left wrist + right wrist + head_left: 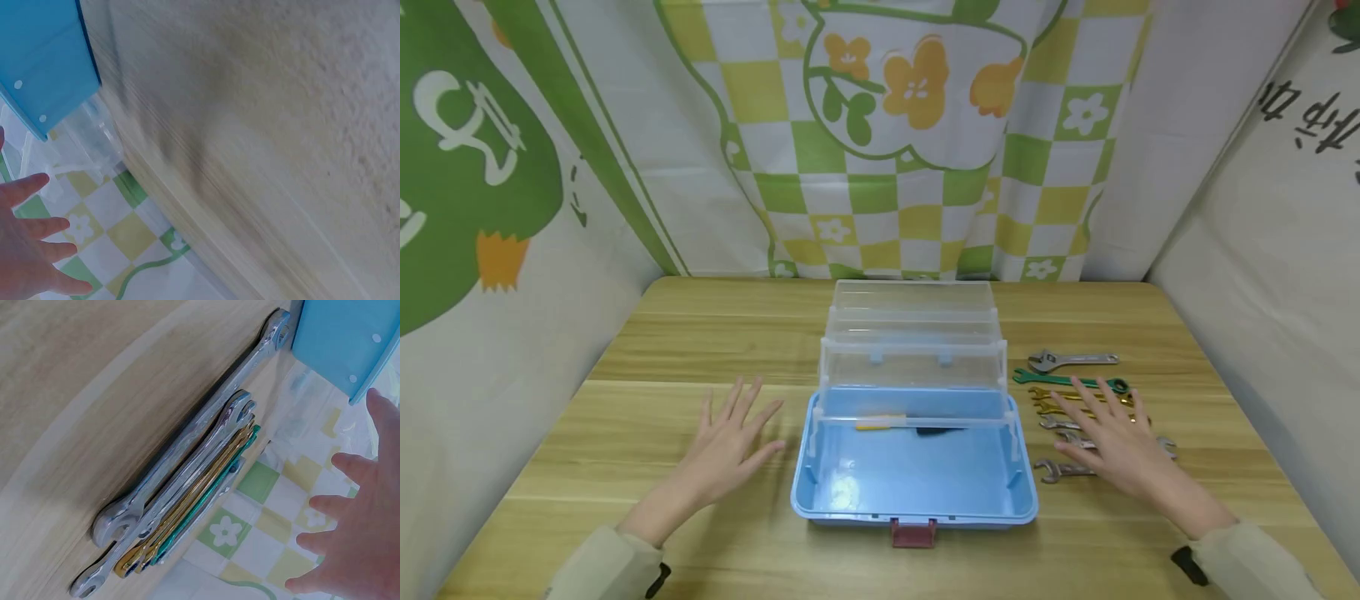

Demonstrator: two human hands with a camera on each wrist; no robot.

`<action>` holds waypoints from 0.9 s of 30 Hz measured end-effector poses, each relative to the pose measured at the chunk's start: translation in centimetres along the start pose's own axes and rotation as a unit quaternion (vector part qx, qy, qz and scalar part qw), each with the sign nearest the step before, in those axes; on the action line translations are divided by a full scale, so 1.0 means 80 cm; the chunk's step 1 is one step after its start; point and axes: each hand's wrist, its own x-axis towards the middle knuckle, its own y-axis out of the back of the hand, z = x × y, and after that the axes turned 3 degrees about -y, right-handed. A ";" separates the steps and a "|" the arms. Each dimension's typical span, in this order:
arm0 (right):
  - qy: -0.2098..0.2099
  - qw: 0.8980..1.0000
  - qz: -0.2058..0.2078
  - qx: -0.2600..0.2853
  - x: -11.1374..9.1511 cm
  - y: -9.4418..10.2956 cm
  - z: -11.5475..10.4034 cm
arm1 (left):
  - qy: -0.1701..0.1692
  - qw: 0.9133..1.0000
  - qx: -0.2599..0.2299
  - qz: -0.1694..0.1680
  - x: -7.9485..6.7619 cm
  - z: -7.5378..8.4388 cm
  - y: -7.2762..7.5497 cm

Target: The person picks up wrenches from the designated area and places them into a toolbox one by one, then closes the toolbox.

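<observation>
A blue toolbox [917, 475] stands unlatched at the middle of the table, its clear trays [913, 367] folded up and back. Inside lie a yellow-handled tool [880, 422] and a dark piece [934, 431], partly behind the front tray edge. My left hand [730, 446] hovers left of the box, fingers spread, holding nothing. Over the wrenches to the right, my right hand [1120, 446] is spread too and holds nothing. Beneath it a row holds an adjustable wrench [1071, 360], a green wrench [1060, 379], gold wrenches [194, 500] and silver wrenches [194, 437].
The wooden table [715, 333] runs back to a checked curtain [902, 208]. White cloth walls [1247, 275] close in both sides. A dark red latch [913, 533] hangs at the toolbox's front.
</observation>
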 end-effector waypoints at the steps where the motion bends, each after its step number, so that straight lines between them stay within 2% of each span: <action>1: 0.002 1.000 0.000 -0.002 -0.001 0.000 0.000 | 0.004 1.000 -0.010 0.006 0.000 0.001 0.000; 5: 0.004 1.000 -0.008 -0.001 -0.003 0.003 0.002 | 0.012 0.998 -0.049 0.035 0.001 0.005 -0.002; 10: -0.008 0.998 -0.035 0.053 -0.005 0.005 0.004 | 0.004 0.993 -0.095 0.062 0.002 0.009 -0.002; 15: 0.001 0.994 -0.027 0.109 -0.007 0.006 0.008 | 0.030 0.984 -0.174 0.037 0.001 0.016 -0.002; 20: 0.002 0.991 -0.016 0.133 -0.011 0.007 0.012 | 0.056 0.972 -0.228 0.018 0.000 0.020 -0.004; 24: -0.015 0.988 -0.027 0.149 -0.012 0.009 0.012 | 0.067 0.955 -0.288 0.009 0.000 0.020 -0.007; 27: -0.016 0.987 -0.028 0.156 -0.012 0.011 0.012 | 0.080 0.932 -0.354 -0.014 -0.001 0.020 -0.007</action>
